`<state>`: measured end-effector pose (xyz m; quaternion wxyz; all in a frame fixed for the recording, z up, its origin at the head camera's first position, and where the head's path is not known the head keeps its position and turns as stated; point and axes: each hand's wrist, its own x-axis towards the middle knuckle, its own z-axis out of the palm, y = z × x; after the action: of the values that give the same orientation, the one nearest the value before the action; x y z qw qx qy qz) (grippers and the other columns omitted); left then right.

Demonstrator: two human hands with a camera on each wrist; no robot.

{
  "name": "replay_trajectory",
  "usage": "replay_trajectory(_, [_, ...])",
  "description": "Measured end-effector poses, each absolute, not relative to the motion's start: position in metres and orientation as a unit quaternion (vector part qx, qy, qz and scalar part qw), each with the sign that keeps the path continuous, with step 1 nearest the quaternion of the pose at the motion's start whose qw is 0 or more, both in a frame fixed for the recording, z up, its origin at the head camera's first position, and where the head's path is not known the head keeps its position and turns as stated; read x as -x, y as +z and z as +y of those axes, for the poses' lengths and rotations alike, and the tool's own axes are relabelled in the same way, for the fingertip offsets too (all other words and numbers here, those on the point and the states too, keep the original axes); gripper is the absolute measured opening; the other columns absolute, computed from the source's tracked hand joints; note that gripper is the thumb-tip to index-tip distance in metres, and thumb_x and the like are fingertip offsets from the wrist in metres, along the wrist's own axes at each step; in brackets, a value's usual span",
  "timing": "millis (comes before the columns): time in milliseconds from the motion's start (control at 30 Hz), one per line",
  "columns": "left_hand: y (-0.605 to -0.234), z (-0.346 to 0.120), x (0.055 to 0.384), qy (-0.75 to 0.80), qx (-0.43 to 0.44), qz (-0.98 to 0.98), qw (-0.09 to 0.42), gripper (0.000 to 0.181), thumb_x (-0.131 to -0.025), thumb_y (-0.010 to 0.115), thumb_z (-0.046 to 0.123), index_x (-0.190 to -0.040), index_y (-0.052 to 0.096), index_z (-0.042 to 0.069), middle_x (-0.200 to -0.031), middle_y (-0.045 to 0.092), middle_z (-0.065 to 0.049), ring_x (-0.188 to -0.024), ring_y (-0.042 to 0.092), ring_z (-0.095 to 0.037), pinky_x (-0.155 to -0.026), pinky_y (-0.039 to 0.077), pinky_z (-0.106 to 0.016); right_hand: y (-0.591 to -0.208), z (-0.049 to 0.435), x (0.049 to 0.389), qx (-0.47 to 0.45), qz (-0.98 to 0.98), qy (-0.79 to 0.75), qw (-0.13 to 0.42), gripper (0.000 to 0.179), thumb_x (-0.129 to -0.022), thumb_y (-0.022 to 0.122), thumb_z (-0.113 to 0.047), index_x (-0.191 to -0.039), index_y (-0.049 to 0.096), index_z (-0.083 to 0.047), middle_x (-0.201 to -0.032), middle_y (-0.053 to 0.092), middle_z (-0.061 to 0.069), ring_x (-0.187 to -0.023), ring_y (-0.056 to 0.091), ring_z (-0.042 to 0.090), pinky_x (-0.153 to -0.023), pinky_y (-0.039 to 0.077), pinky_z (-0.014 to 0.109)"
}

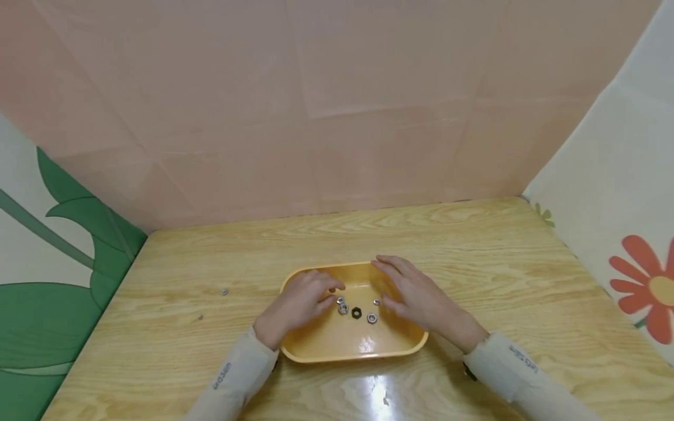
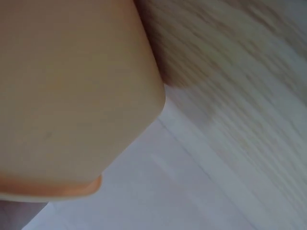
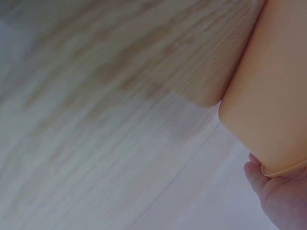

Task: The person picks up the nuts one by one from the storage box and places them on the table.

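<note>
A yellow plastic tray (image 1: 326, 354) sits on the table with several hex nuts inside, among them a dark nut (image 1: 356, 313) and a silver nut (image 1: 372, 318). My left hand (image 1: 300, 301) reaches over the tray's left rim, its fingers loosely bent above the nuts. Beside its fingertips is a small brownish piece (image 1: 332, 290). Across the right rim lies my right hand (image 1: 418, 295), fingers spread, with the thumb near a small nut (image 1: 376, 302). In the right wrist view, fingers (image 3: 257, 178) show at the tray's rim; the left wrist view shows mostly the tray's outer wall (image 2: 72, 96).
Left of the tray, a small nut (image 1: 224, 291) and another small metal piece (image 1: 200, 317) lie on the wood-grain table (image 1: 174, 269). A pinkish sheet (image 1: 316, 146) hangs along the back edge, and printed cloths flank both sides.
</note>
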<state>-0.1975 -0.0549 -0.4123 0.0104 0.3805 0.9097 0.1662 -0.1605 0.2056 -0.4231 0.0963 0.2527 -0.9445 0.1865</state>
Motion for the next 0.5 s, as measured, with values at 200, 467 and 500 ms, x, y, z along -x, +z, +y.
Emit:
replay_trajectory(200, [-0.4159, -0.0529, 0.1979, 0.164, -0.389, 0.907, 0.009, 0.023, -0.094, 0.066, 0.017, -0.116, 0.072, 0.017, -0.113, 0.073, 0.002, -0.104, 0.064, -0.018, -0.095, 0.05, -0.038, -0.4232, 0.2057, 0.16, -0.251, -0.945, 0.185, 0.095, 0.069, -0.088, 0.073, -0.022, -0.147, 0.043, -0.002, -0.15, 0.044, 0.019, -0.138, 0.044, 0.035, -0.114, 0.038, 0.052])
replay_trajectory(467, [-0.4218, -0.0503, 0.1973, 0.151, -0.4, 0.904, 0.004, 0.022, -0.094, 0.066, 0.018, -0.115, 0.073, 0.017, -0.112, 0.073, 0.002, -0.102, 0.064, -0.018, -0.094, 0.051, -0.037, -0.4239, 0.2054, 0.1601, -0.251, -0.945, 0.184, 0.095, 0.07, -0.087, 0.073, -0.022, -0.147, 0.043, -0.002, -0.15, 0.045, 0.018, -0.137, 0.045, 0.035, -0.114, 0.038, 0.051])
replay_trajectory(500, [-0.4226, -0.0502, 0.1972, 0.15, -0.401, 0.904, 0.002, 0.022, -0.094, 0.066, 0.018, -0.115, 0.073, 0.017, -0.112, 0.073, 0.002, -0.102, 0.064, -0.018, -0.094, 0.051, -0.037, -0.4241, 0.2053, 0.16, -0.251, -0.946, 0.184, 0.096, 0.07, -0.087, 0.073, -0.022, -0.147, 0.043, -0.002, -0.15, 0.045, 0.018, -0.138, 0.045, 0.035, -0.114, 0.038, 0.051])
